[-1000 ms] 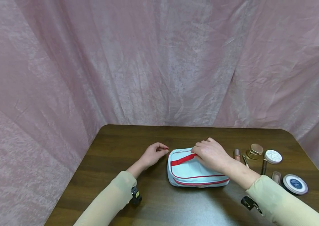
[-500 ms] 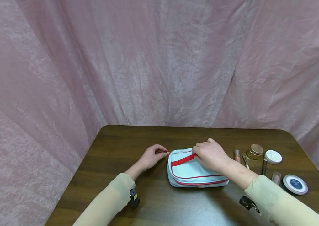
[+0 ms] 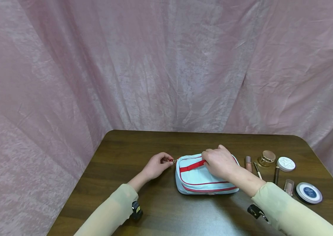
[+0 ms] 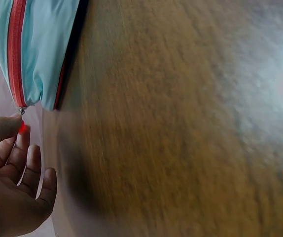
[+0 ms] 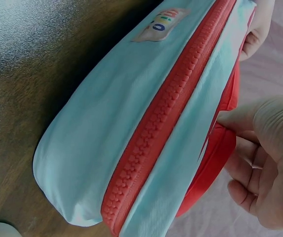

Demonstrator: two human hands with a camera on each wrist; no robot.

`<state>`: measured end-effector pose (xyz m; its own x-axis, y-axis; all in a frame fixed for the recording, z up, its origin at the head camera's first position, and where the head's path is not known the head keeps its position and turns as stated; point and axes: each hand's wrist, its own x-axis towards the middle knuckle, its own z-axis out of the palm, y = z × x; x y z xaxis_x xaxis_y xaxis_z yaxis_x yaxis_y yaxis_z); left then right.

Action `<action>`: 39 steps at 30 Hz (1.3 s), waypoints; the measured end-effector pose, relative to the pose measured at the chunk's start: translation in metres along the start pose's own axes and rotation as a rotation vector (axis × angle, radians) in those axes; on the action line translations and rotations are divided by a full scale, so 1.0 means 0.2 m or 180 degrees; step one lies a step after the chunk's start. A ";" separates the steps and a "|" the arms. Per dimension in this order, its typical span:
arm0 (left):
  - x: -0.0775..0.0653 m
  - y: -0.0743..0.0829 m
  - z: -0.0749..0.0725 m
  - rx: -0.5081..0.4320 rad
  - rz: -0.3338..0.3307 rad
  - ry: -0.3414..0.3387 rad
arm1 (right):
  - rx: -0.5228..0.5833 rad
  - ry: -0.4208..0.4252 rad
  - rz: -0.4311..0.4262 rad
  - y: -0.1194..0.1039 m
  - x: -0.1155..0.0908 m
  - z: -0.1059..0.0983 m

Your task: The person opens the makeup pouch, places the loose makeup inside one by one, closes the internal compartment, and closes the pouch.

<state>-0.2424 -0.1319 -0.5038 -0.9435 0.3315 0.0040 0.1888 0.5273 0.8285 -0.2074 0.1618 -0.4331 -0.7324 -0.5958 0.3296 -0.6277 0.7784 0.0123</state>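
While the left hand (image 3: 155, 166) pinches a small red zip pull (image 4: 22, 127), the right hand (image 3: 220, 163) grips a flat red fabric strap (image 3: 192, 166)

Where the dark brown wood-grain counter (image 3: 142, 141) fills the lower part of the head view, a pale blue fabric pouch (image 3: 206, 178) with red piping lies just right of lower centre. At its left end, the left hand has thumb and forefinger closed on the pull, beside a metal slider (image 4: 21, 110) at the left of the left wrist view; the other fingers are loosely bent.

Over the pouch's top, the right hand's thumb and fingers curl round the strap. The right wrist view also shows a thick red zip (image 5: 156, 123), teeth meshed, running diagonally, and a white label with coloured letters (image 5: 161, 24) near the upper edge.

At the right of the head view are a brownish-pink tube (image 3: 248, 164), a thin dark-and-pale stick (image 3: 258, 171), a round gold-lidded jar (image 3: 267, 158), a round white embossed case (image 3: 286, 164), a slim dark stick (image 3: 276, 176), a small clear container (image 3: 288, 186) and a round white case with a dark blue centre (image 3: 309, 192). Pale green sleeves (image 3: 104, 209) enter from the lower left and lower right, and a pink crushed-velvet curtain (image 3: 166, 65) hangs across the upper frame.
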 end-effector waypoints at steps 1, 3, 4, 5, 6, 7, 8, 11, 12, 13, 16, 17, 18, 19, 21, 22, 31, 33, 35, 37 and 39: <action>0.00 0.00 0.00 0.0008 0.0005 0.0008 | 0.0004 -0.0001 0.0025 0.00 0.00 0.00; -0.01 0.00 -0.01 0.0027 -0.0001 0.0017 | 0.0006 -0.0003 0.0072 0.00 0.00 0.00; -0.02 0.00 -0.01 0.0033 -0.0002 0.0019 | 0.0014 -0.0004 0.0089 0.00 0.01 0.00; -0.03 0.00 -0.01 0.0035 -0.0004 0.0020 | 0.0023 -0.0004 0.0102 0.00 0.01 0.01; -0.03 0.00 -0.02 0.0037 0.0000 0.0019 | 0.0036 -0.0005 0.0113 -0.01 0.01 0.01; -0.04 0.00 -0.02 0.0026 -0.0001 0.0023 | 0.0042 -0.0012 0.0121 -0.01 0.01 0.01; -0.05 0.01 -0.02 0.0011 -0.0008 0.0026 | 0.0053 -0.0019 0.0129 -0.01 0.01 0.01; -0.08 0.02 -0.02 -0.0013 -0.0010 0.0034 | 0.0081 -0.0034 0.0157 -0.02 0.02 0.01; -0.09 0.02 -0.02 -0.0010 -0.0018 0.0038 | 0.0091 -0.0032 0.0168 -0.02 0.02 0.01; -0.10 0.03 -0.02 -0.0013 -0.0032 0.0039 | 0.0094 -0.0027 0.0177 -0.02 0.03 0.01; -0.12 0.04 -0.03 0.0015 -0.0060 0.0048 | 0.0116 -0.0016 0.0212 -0.02 0.03 0.01; -0.13 0.04 -0.03 0.0020 -0.0059 0.0048 | 0.0120 -0.0016 0.0220 -0.02 0.04 0.01; -0.14 0.05 -0.03 0.0022 -0.0051 0.0051 | 0.0126 -0.0018 0.0228 -0.03 0.04 0.01; -0.15 0.05 -0.03 0.0015 -0.0046 0.0054 | 0.0127 -0.0026 0.0233 -0.03 0.04 0.01; -0.16 0.06 -0.03 0.0008 -0.0046 0.0075 | 0.0130 -0.0037 0.0241 -0.03 0.05 0.01; -0.17 0.06 -0.03 0.0001 -0.0052 0.0082 | 0.0126 -0.0045 0.0249 -0.03 0.05 0.01; -0.23 0.10 -0.02 -0.0078 -0.0161 0.0147 | 0.0096 -0.0101 0.0323 -0.04 0.07 0.02; -0.25 0.10 -0.02 -0.0108 -0.0177 0.0158 | 0.0088 -0.0090 0.0330 -0.04 0.08 0.02; -0.26 0.11 -0.02 -0.0127 -0.0173 0.0169 | 0.0076 -0.0072 0.0337 -0.04 0.08 0.03; -0.27 0.11 -0.01 -0.0139 -0.0153 0.0180 | 0.0071 -0.0057 0.0348 -0.04 0.08 0.03; -0.29 0.12 -0.01 -0.0137 -0.0132 0.0196 | 0.0065 -0.0050 0.0366 -0.04 0.09 0.03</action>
<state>-0.1846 -0.1397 -0.4832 -0.9655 0.2606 0.0026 0.1386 0.5050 0.8519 -0.2167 0.1442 -0.4329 -0.8038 -0.5059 0.3129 -0.5444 0.8377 -0.0439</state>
